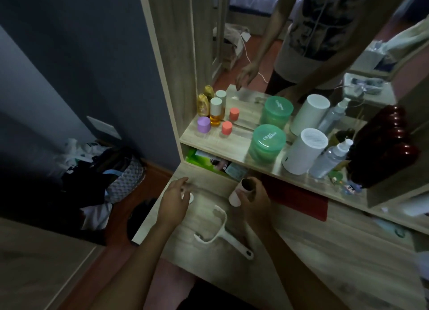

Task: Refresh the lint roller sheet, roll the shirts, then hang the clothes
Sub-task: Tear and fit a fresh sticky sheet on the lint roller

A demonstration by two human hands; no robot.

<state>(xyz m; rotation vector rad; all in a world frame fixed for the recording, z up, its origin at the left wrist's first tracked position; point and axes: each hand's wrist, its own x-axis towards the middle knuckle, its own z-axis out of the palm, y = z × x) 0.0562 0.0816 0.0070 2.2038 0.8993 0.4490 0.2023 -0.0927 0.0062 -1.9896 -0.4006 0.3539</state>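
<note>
The right hand (253, 199) curls its fingers around the lint roll (241, 191), holding it upright above the table (301, 251). The left hand (174, 200) hovers with relaxed, spread fingers over a small white object (190, 197) near the table's left edge. The empty roller handle (222, 233) lies flat between both hands, nearer the front edge.

Left hand (173, 199) blurred, half hides small white thing (191, 197), maybe a cap; can't tell.

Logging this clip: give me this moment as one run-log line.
step: refresh roller sheet | right hand: grips roll | left hand: open above desk, beside white cap | roller handle: lying on desk, empty
</note>
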